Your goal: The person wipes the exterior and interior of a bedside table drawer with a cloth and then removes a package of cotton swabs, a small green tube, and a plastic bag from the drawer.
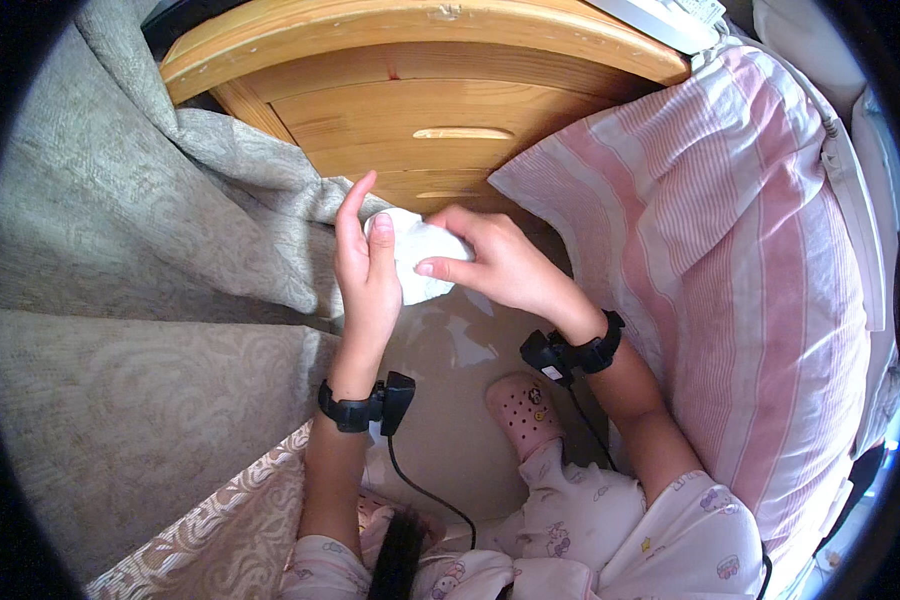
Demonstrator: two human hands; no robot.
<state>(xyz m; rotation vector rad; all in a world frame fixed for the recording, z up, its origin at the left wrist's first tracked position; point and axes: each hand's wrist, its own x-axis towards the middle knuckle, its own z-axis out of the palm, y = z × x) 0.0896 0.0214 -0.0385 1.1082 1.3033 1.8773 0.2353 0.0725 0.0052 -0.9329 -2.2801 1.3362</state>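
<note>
A bunched white cloth or wipe (420,244) is held up between my two hands above the floor. My left hand (366,251) grips its left side, the thumb pressed over the near face and one finger pointing upward. From the right, my right hand (495,259) pinches the cloth, with the thumb in front and the fingers along its upper edge. The palm and fingers behind the cloth are partly hidden. Black straps with small boxes and cables sit on both wrists.
Ahead stands a wooden drawer cabinet (345,112) with slot handles. A grey patterned curtain (142,232) drapes on the left. Pink striped bedding (727,262) hangs on the right. Part of a white object (645,19) rests on the cabinet top. A pink clog (521,412) is on the shiny floor (450,375).
</note>
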